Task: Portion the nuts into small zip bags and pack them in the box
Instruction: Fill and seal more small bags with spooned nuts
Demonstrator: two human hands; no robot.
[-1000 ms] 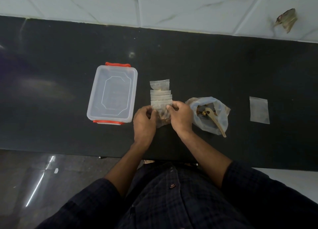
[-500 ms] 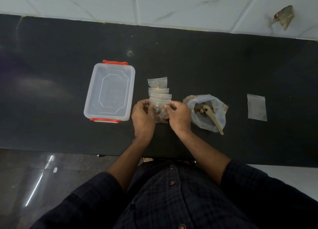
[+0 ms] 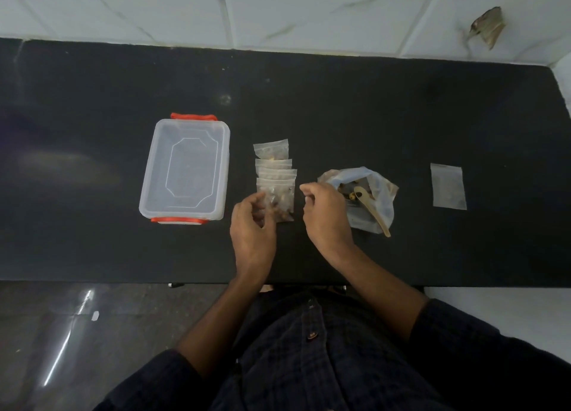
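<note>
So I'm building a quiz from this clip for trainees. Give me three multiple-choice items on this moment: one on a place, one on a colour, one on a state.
1. Where does the wooden spoon lie?
A. in the box
B. in the open bag of nuts
C. on the empty zip bag

2. What colour are the box's clips?
A. orange-red
B. blue
C. green

3. How is the box now?
A. full of bags
B. no bags in it
C. upside down

Answers: 1 B, its bowl sits among the nuts; 2 A, both end clips are orange-red; 3 B, the filled zip bags lie in a row beside it.
</note>
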